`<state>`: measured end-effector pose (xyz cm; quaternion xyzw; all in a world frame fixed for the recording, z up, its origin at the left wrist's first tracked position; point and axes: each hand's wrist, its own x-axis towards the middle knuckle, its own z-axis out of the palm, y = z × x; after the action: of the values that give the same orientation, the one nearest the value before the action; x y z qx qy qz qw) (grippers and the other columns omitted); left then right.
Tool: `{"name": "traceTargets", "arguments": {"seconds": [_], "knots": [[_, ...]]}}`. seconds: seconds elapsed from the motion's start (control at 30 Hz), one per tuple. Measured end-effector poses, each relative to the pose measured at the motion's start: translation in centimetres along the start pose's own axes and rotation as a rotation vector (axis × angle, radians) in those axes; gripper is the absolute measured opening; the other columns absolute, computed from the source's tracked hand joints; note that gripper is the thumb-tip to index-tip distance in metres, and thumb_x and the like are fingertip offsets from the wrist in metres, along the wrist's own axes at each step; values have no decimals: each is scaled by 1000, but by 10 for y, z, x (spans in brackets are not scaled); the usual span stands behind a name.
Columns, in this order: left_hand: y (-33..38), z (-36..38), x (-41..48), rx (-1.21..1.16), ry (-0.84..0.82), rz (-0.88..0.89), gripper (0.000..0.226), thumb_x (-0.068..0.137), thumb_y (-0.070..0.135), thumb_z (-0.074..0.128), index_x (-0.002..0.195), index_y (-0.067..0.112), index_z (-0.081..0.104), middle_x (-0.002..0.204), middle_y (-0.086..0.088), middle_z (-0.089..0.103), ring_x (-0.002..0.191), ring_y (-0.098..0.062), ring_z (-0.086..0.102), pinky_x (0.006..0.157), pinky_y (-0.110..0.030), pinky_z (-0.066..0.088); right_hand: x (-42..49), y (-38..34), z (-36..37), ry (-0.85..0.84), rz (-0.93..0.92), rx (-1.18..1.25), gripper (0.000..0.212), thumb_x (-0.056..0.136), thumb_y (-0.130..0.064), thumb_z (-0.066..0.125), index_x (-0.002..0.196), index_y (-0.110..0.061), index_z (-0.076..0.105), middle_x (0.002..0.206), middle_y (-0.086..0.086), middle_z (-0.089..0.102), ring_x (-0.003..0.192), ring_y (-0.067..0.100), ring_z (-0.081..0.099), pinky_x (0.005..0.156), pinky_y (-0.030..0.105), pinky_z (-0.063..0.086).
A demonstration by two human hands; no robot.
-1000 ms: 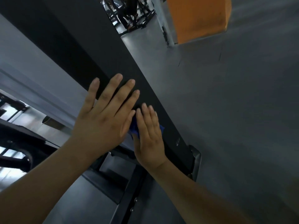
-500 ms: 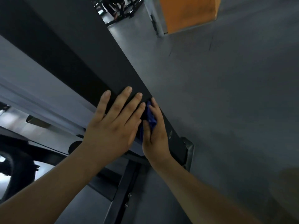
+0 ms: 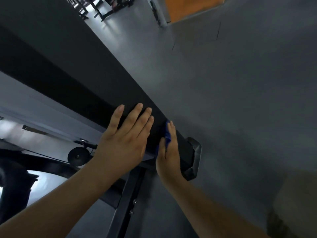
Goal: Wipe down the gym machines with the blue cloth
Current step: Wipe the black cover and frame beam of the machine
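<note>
A thick black upright post of a gym machine (image 3: 96, 86) runs from the upper left down to a foot plate at the floor. My left hand (image 3: 125, 140) lies flat on the post's near face with fingers straight. My right hand (image 3: 169, 152) presses the blue cloth (image 3: 167, 134) against the post's right edge, just above the base. Only a strip of the cloth shows between my fingers and the post; the rest is hidden under my palm.
The post's black foot plate (image 3: 194, 155) sits on the grey floor (image 3: 240, 100). A black pulley wheel (image 3: 77, 156) and frame bars lie at the lower left. An orange box (image 3: 192, 7) and other machines (image 3: 103, 6) stand farther off.
Both hands have slid down the post toward its base. My right hand has turned with the cloth from the near face onto the post's right edge.
</note>
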<state>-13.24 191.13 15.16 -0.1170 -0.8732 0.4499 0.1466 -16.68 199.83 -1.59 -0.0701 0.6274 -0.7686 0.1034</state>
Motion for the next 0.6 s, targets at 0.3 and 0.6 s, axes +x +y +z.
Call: {"name": "traceTargets", "arguments": {"seconds": [0.3, 0.6], "knots": [[12, 12, 2, 16, -22, 27, 57, 116, 38, 35, 166, 11, 44, 176, -9, 36, 165, -32, 29, 133, -62, -9, 0, -15, 9, -37, -22, 84, 60, 118, -33, 42, 173, -29, 17, 179, -23, 10, 164, -2, 3, 134, 27, 9], [23, 15, 6, 23, -63, 52, 59, 113, 37, 42, 165, 8, 45, 176, -12, 36, 164, -34, 30, 134, -62, -6, 0, 18, 2, 48, 192, 118, 59, 118, -35, 42, 173, -30, 21, 178, -23, 16, 162, -7, 8, 137, 35, 11]]}}
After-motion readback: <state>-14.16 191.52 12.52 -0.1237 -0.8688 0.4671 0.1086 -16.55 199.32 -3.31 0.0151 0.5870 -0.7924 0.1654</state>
